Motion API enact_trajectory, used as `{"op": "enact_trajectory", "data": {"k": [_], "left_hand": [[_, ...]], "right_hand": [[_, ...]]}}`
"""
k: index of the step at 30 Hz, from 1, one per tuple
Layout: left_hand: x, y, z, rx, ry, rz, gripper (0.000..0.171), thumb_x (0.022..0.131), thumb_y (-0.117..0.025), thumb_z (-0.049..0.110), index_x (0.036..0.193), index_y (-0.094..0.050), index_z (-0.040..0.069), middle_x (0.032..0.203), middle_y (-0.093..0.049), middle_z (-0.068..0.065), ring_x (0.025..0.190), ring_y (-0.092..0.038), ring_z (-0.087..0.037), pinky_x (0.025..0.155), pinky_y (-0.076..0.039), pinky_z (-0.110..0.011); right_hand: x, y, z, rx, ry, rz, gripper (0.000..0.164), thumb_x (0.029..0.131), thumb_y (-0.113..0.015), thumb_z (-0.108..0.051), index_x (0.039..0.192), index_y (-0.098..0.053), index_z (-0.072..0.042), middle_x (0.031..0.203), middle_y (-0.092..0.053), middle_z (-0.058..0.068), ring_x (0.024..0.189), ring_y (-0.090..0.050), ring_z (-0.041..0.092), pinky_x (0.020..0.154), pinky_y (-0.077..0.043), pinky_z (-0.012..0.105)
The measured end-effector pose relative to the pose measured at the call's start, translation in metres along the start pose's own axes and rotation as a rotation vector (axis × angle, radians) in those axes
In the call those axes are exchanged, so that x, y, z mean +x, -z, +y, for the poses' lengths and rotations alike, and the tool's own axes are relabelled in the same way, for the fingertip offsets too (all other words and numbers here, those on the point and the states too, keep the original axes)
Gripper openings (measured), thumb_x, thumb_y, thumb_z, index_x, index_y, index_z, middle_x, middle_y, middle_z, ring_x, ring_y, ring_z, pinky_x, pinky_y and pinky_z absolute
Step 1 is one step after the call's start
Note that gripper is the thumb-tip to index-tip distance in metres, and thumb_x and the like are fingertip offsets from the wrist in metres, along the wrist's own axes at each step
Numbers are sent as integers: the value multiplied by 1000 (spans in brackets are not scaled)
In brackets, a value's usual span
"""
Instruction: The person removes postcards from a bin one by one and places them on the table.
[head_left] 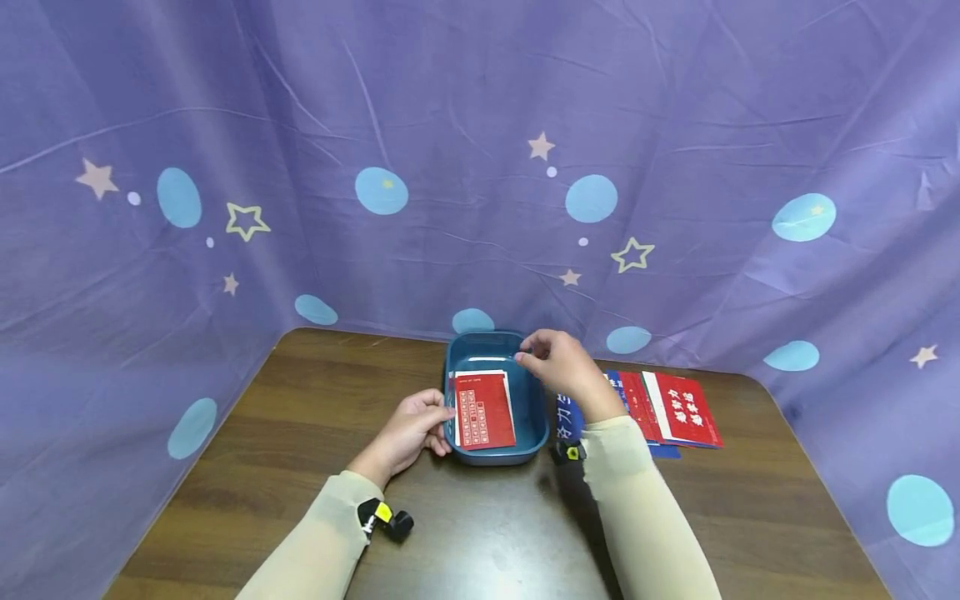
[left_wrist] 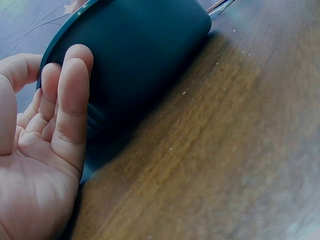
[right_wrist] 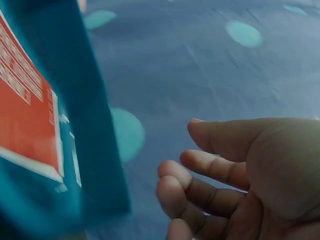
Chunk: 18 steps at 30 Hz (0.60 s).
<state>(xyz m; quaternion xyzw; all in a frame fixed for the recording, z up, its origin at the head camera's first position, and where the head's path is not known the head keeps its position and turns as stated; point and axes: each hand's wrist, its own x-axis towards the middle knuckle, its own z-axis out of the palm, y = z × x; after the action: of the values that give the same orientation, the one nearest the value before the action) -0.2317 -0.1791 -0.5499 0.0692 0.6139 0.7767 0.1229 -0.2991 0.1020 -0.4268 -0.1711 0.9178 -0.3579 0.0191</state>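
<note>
A dark teal plastic bin [head_left: 537, 417] stands on the table in the head view. Inside it lie red cards [head_left: 491, 408] with white printing, the white edges of others showing beneath. My left hand [head_left: 411, 429] holds the bin's left wall, thumb at the rim and fingers against the outside. The left wrist view shows those fingers [left_wrist: 72, 105] along the outer wall. Over the bin's far right corner is my right hand [head_left: 562, 362], holding nothing. Its fingers are loosely bent and apart from the bin wall [right_wrist: 95, 125] in the right wrist view.
Red and blue cards [head_left: 686, 408] with white characters lie spread to the right of the bin, partly hidden by my right forearm. The wooden table [head_left: 300, 417] meets a purple patterned curtain [head_left: 480, 167] at its back and sides.
</note>
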Motion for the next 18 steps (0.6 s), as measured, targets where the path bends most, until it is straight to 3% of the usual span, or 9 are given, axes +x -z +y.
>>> {"op": "enact_trajectory", "data": {"k": [4, 8, 15, 18], "left_hand": [[1, 0, 0, 3, -3, -2, 15, 103, -63, 5, 93, -51, 2, 63, -63, -8, 49, -68, -16, 43, -58, -25], [0, 0, 0, -1, 0, 1, 15, 103, -62, 4, 93, -51, 3, 62, -63, -6, 48, -67, -15, 42, -58, -25], [0, 0, -1, 2, -2, -6, 14, 102, -62, 4, 94, -51, 1, 62, -63, -5, 48, -68, -16, 42, -58, -25], [0, 1, 0, 7, 1, -8, 15, 103, -62, 4, 94, -51, 0, 62, -63, -6, 49, -68, -16, 43, -58, -25]], "right_hand": [[16, -19, -14, -173, -11, -131, 23, 99, -78, -34, 106, -78, -12, 97, -75, 6, 83, -65, 23, 72, -59, 40], [34, -36, -27, -315, -52, -224, 32, 96, -79, -38, 112, -77, -11, 103, -75, 5, 89, -66, 22, 79, -60, 42], [52, -59, -34, -372, -130, -338, 39, 92, -84, -42, 105, -74, -6, 87, -76, 11, 69, -73, 23, 59, -62, 36], [56, -67, -34, -403, -182, -360, 52, 87, -87, -49, 109, -73, -4, 91, -79, 13, 72, -76, 26, 61, -64, 37]]}}
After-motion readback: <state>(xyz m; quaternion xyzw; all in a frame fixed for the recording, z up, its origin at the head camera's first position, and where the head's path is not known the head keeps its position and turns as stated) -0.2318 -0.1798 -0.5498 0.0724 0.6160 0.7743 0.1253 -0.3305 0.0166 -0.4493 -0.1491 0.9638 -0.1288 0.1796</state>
